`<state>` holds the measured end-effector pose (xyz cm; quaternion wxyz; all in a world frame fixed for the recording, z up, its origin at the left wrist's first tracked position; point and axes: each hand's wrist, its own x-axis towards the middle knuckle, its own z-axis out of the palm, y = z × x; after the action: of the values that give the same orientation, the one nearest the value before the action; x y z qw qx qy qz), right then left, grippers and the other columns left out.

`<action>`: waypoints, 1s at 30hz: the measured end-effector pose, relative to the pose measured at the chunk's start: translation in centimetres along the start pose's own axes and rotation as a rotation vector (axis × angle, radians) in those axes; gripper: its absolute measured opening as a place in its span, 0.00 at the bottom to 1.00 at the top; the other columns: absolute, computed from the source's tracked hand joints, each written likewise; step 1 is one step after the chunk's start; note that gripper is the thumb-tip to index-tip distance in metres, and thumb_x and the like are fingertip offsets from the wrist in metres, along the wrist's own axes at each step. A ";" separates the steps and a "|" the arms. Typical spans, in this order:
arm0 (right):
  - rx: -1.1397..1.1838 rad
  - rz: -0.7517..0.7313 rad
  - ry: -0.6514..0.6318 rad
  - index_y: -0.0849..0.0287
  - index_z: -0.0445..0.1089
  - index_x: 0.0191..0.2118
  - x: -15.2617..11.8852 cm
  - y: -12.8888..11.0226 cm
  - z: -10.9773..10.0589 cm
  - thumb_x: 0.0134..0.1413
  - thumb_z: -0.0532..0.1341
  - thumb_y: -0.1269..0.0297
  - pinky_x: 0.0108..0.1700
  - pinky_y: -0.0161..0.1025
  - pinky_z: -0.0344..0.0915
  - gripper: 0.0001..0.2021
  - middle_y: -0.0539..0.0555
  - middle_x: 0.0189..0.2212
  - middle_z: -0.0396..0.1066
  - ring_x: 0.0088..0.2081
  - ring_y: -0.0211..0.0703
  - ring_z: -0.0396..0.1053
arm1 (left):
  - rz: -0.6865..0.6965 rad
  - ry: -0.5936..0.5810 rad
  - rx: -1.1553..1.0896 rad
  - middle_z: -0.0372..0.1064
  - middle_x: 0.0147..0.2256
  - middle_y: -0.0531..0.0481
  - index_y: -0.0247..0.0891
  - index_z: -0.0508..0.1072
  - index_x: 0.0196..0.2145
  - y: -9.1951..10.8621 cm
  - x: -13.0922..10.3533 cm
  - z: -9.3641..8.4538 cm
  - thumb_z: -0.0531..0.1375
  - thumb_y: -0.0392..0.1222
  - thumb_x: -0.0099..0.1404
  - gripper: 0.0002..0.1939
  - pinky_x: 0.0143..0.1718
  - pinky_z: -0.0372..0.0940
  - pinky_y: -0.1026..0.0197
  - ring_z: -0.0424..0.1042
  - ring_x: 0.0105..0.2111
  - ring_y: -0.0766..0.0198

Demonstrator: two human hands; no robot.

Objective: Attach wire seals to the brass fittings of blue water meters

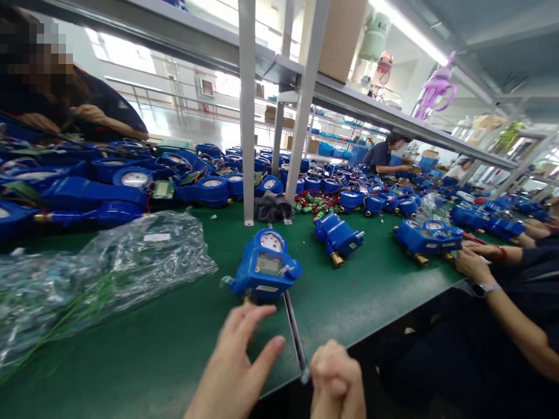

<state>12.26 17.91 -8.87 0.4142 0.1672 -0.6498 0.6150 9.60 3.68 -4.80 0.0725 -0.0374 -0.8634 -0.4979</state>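
A blue water meter [265, 269] with a round dial and a small grey display stands on the green bench in front of me. A small pale-blue plastic piece [226, 282] sticks out at its left side. My left hand [238, 355] is just in front of the meter, thumb and fingers apart, holding nothing. Lower right, at the bench edge, my right hand [336, 378] is closed with its fingers curled. Another pale-blue plastic piece [305, 375] pokes out beside its fingertips; the rest of the grip is hidden.
A clear plastic bag [170, 247] of pale-blue pieces and green wires lies left. Another meter [338, 237] rests right of mine. Shelf posts [247, 116] rise behind, amid many meters. At right, a co-worker's hands [476, 262] touch a meter [428, 237].
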 end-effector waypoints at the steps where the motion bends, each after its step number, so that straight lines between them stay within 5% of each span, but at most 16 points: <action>1: -0.021 0.095 0.090 0.54 0.64 0.40 0.9 0.2 -0.6 0.68 0.45 0.61 0.26 0.32 0.62 0.12 0.48 0.24 0.60 0.24 0.35 0.61 | 0.163 0.208 0.212 0.60 0.52 0.36 0.36 0.67 0.54 -0.1 1.2 -0.6 0.62 0.56 0.59 0.30 0.56 0.57 0.41 0.61 0.53 0.44; 2: -0.054 0.193 0.151 0.55 0.64 0.40 1.8 0.4 -1.3 0.68 0.46 0.61 0.27 0.32 0.62 0.12 0.48 0.26 0.60 0.25 0.34 0.61 | 0.277 0.327 0.377 0.54 0.57 0.33 0.34 0.63 0.58 -0.2 2.6 -1.0 0.64 0.54 0.57 0.36 0.60 0.50 0.37 0.54 0.59 0.38; 3: -0.100 0.273 0.173 0.55 0.65 0.39 2.5 0.6 -2.1 0.67 0.48 0.60 0.28 0.31 0.62 0.11 0.49 0.27 0.62 0.26 0.34 0.61 | 0.358 0.316 0.507 0.48 0.61 0.30 0.35 0.61 0.60 -0.4 4.0 -1.4 0.67 0.52 0.54 0.40 0.61 0.46 0.33 0.47 0.62 0.34; 5: -0.213 0.348 0.130 0.56 0.68 0.39 3.3 1.0 -3.5 0.66 0.52 0.58 0.31 0.31 0.63 0.11 0.49 0.30 0.65 0.28 0.34 0.63 | 0.422 0.141 0.632 0.41 0.65 0.33 0.43 0.62 0.61 -0.7 6.9 -1.6 0.70 0.46 0.52 0.40 0.61 0.43 0.29 0.39 0.64 0.30; 7: -0.293 0.342 0.109 0.57 0.70 0.37 3.3 1.5 -4.9 0.65 0.53 0.57 0.33 0.30 0.63 0.12 0.49 0.29 0.66 0.30 0.34 0.65 | 0.438 0.012 0.624 0.46 0.64 0.35 0.47 0.63 0.60 -0.9 9.1 -1.4 0.70 0.44 0.52 0.38 0.60 0.49 0.31 0.46 0.63 0.31; 13: -0.406 0.383 0.130 0.58 0.74 0.36 1.5 2.6 -8.3 0.60 0.59 0.52 0.33 0.30 0.65 0.15 0.51 0.32 0.72 0.33 0.37 0.70 | 0.385 -0.128 0.413 0.55 0.61 0.41 0.47 0.66 0.56 -0.9 11.3 -2.7 0.69 0.51 0.51 0.35 0.57 0.58 0.36 0.62 0.56 0.37; 18: -0.446 0.377 0.198 0.59 0.75 0.37 2.2 1.3 -8.4 0.59 0.59 0.50 0.31 0.31 0.63 0.17 0.49 0.27 0.67 0.30 0.36 0.66 | 0.195 -0.258 0.051 0.62 0.53 0.41 0.44 0.57 0.55 -0.8 12.7 -4.2 0.70 0.57 0.48 0.43 0.46 0.71 0.45 0.70 0.47 0.44; 26: -0.619 -0.088 0.010 0.58 0.75 0.39 6.2 0.5 -9.9 0.61 0.61 0.62 0.31 0.32 0.63 0.07 0.50 0.26 0.67 0.27 0.36 0.68 | 0.055 -0.456 -0.432 0.61 0.54 0.39 0.43 0.51 0.56 -2.4 13.9 -1.5 0.70 0.59 0.48 0.46 0.52 0.66 0.50 0.66 0.53 0.46; 30: -0.571 0.094 0.009 0.57 0.73 0.37 5.6 0.5 -8.3 0.62 0.59 0.59 0.34 0.32 0.65 0.09 0.51 0.28 0.70 0.31 0.38 0.70 | 0.030 -0.471 -0.499 0.62 0.54 0.41 0.43 0.52 0.57 -3.3 13.8 -1.5 0.71 0.54 0.49 0.44 0.53 0.64 0.51 0.66 0.53 0.46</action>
<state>11.30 27.39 -5.87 0.4185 0.0107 -0.8018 0.4265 -4.38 0.60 -4.57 -0.1328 -0.1804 -0.7074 -0.6704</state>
